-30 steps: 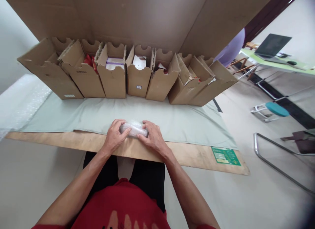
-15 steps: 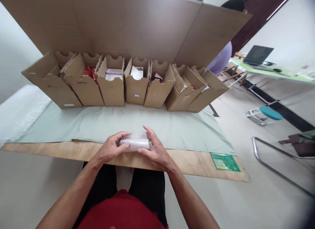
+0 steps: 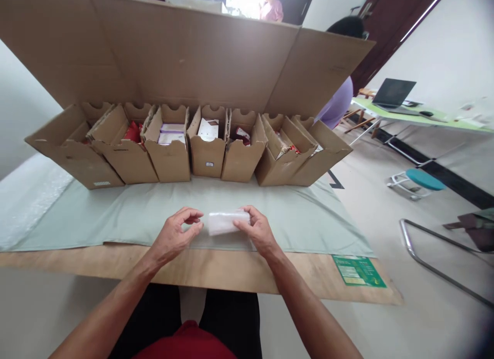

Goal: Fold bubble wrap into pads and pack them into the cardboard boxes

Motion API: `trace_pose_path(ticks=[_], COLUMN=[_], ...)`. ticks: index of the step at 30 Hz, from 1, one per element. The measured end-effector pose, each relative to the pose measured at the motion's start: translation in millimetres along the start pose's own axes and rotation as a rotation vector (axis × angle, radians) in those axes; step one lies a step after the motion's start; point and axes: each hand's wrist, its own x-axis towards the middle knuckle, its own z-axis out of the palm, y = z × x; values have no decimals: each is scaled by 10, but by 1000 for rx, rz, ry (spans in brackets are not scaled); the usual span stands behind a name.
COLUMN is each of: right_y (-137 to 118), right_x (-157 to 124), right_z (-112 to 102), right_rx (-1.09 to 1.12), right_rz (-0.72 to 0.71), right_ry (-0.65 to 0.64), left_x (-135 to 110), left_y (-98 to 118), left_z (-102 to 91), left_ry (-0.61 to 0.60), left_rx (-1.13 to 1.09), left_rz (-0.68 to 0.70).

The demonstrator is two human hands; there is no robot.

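A small bundle of bubble wrap (image 3: 224,222) is gripped at its right end by my right hand (image 3: 259,229), thumb in front and fingers behind. It looks whitish and slightly blurred; what lies inside cannot be made out. Just left of the bundle, my left hand (image 3: 180,229) is apart from it, with fingers curved, a gap between thumb and fingers, and nothing held. Both hands are over the pale green cloth (image 3: 127,215) near the front of the table.
Several cardboard bins (image 3: 208,160) holding packets and boxes stand in a row before a tall cardboard panel (image 3: 193,55). A sheet of bubble wrap (image 3: 34,199) lies at left. A green card (image 3: 358,271) lies on the wooden edge (image 3: 154,266). A teal stool (image 3: 424,178) stands right.
My left hand has let go of the bubble wrap bundle and moved apart. My right hand has shifted the bundle slightly right. The head view has tilted up a little.
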Motion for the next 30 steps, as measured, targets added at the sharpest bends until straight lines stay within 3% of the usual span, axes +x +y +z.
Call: trace_pose_path(ticks=[3, 7, 11, 14, 17, 23, 30], right_y=[116, 220, 243, 251, 254, 244, 235], right_x=[166, 209, 156, 136, 130, 119, 99], right_z=[-135, -165, -158, -185, -216, -235, -243], right_rx=[28, -23, -85, -75, -62, -71, -70], right_rz=[24, 10, 18, 42, 59, 76, 98], right_ry=[69, 87, 84, 61, 33, 6, -8], left_x=[293, 935, 1671, 1997, 2039, 1819, 1772], left_y=[123, 389, 605, 637, 565, 369, 271], left_z=[10, 37, 91, 161, 227, 316, 438], left_ry=[35, 81, 86, 56, 98, 125, 166], left_rx=[108, 297, 489, 629, 676, 638, 635], left_rz=[182, 383, 407, 406, 478, 689, 651])
